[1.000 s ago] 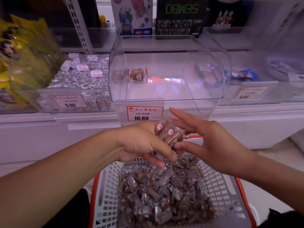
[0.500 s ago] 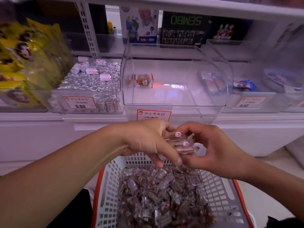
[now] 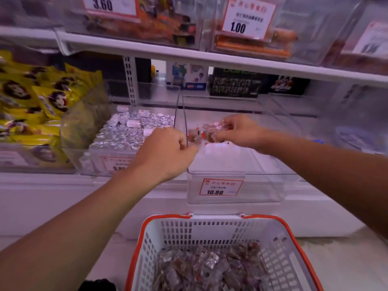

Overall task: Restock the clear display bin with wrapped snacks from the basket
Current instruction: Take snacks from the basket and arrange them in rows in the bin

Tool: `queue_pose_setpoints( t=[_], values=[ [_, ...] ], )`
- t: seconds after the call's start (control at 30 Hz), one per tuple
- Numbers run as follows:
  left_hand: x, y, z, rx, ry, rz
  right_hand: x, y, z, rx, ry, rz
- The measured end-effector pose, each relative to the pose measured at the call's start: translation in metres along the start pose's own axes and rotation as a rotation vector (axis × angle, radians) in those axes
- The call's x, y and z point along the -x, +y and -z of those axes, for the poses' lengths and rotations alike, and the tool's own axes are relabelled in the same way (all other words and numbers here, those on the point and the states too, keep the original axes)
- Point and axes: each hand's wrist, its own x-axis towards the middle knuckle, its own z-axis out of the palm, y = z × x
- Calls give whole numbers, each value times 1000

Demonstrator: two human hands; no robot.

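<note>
The clear display bin sits on the middle shelf with a 10.80 price tag on its front. My right hand reaches inside it and pinches a few clear-wrapped brown snacks just above the bin floor. One more wrapped snack lies at the back left. My left hand has its fingers curled at the bin's left wall rim and seems to pinch it. Below, the white basket with an orange rim holds a heap of wrapped snacks.
A bin of silver-wrapped sweets stands directly left of the clear bin, with yellow packets further left. Another clear bin is on the right. An upper shelf with more bins hangs overhead.
My left hand passed the snacks to my right hand over the basket. Both hands then rose to the bin, and the right hand now holds the snacks inside it. The view tilted up.
</note>
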Motion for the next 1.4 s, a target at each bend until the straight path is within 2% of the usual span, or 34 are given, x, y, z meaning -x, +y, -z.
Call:
queue_pose_setpoints(
  t=[0.1,0.37,0.57,0.73,0.8,0.87,1.0,1.1,1.3,1.4],
  values=[
    [-4,-3,1,14,-53,-27,-42,14,-32,109,-99,-71],
    [-8,-13,7,18,-113,-42,-81,33,-59,264,54,-106],
    [-8,-17,11,15,-113,-25,-80,15,-64,452,-30,-196],
    [-9,-19,11,30,-107,-19,-83,8,-64,315,-6,-108],
    [-9,-19,11,37,-107,-19,-83,10,-63,411,-9,-30],
    [-9,-19,10,37,-104,-21,-81,11,-65,445,12,-30],
    [-10,-21,9,49,-111,-11,-78,12,-67,314,20,-230],
    [-10,-21,9,49,-112,-12,-77,7,-74,48,-51,-345],
    [-11,-20,9,83,-113,3,-84,1,-76,-267,-38,-431],
    [-11,-20,9,96,-105,-2,-87,4,-71,-246,-53,-437]
  ],
)
